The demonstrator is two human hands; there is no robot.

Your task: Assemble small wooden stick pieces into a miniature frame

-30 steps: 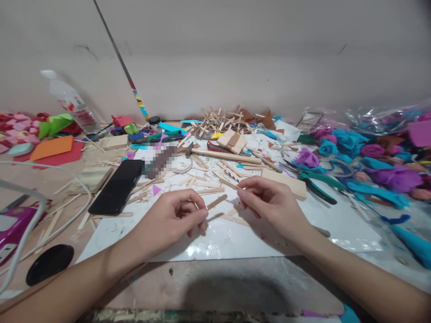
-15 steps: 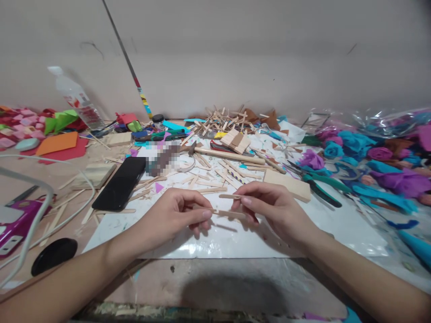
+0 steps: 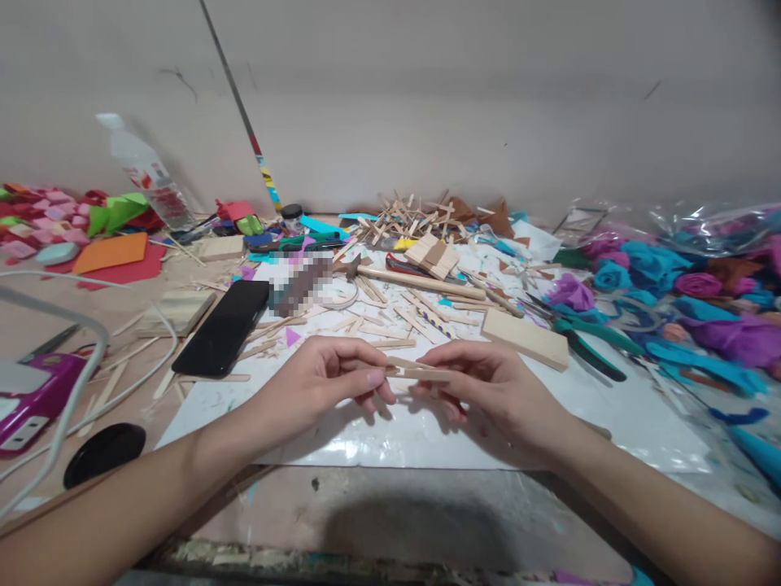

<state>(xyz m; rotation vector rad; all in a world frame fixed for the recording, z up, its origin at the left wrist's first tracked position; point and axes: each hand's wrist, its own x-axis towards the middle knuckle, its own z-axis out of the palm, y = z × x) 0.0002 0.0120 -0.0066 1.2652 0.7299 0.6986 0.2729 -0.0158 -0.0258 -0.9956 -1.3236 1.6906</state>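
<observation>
Low over the white sheet (image 3: 378,439), my left hand (image 3: 333,378) pinches the left end of a thin wooden stick (image 3: 424,374) between thumb and fingers. My right hand (image 3: 482,378) is closed on a second wooden stick (image 3: 407,363), which lies just behind the first one. The two sticks overlap and seem to touch near their left ends. Right fingertips sit behind and under the sticks, partly hidden. A pale wood block (image 3: 525,338) rests behind my right hand.
A black phone (image 3: 223,330) lies left, near a purple power strip (image 3: 37,399) with white cables. Behind are a hammer (image 3: 421,281), a heap of sticks (image 3: 415,218) and a bottle (image 3: 150,175). Green-handled pliers (image 3: 589,350) and colored paper flowers (image 3: 652,264) are at right.
The stick in my right hand has come down and left against the one in my left hand. My hands are closer together, and the view has shifted slightly.
</observation>
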